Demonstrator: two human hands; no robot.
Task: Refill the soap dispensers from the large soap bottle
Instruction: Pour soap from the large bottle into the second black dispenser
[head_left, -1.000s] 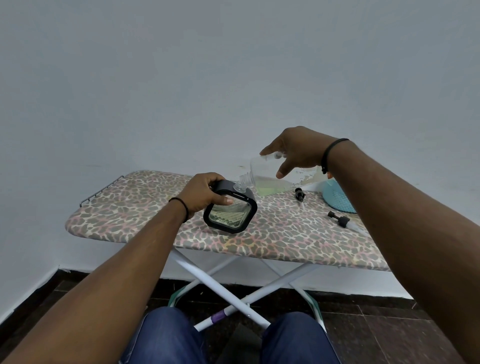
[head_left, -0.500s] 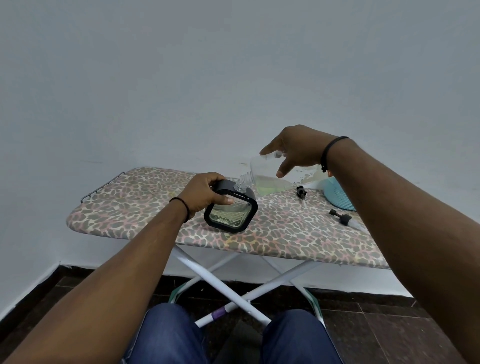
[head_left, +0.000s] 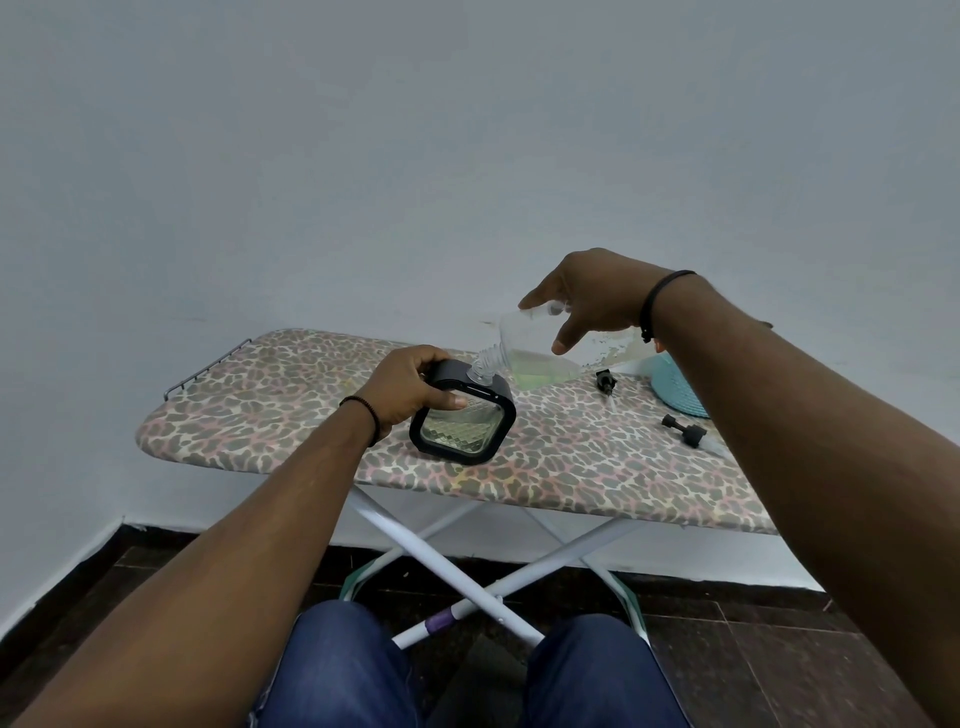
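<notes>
The leopard-print padded ironing board (head_left: 322, 410) stretches across in front of the seated person, its near edge running from lower left up to the right, its far edge close against the pale wall (head_left: 363, 156). There is open cover on the left half, out to the wire rack at that end; the right half is busier.

At mid-board sits the square glass soap dispenser with a black frame (head_left: 462, 423), tilted back, a shallow layer of yellowish soap showing through its faceted glass. The left hand (head_left: 410, 389) grips its upper left corner, fingers curled over the top, thumb across the front.

Above and just right, the large clear plastic soap bottle (head_left: 530, 358) is tipped nearly flat, its ribbed neck down at the dispenser's top opening. Pale green soap pools along its lower side. The right hand (head_left: 592, 301) holds the bottle from above near its base, fingers and thumb wrapped over it.

Right of the bottle, two black pump heads (head_left: 605, 382) (head_left: 683, 428) lie on the cover, well apart, beside a teal ribbed mat (head_left: 675, 389) at the far right edge.
</notes>
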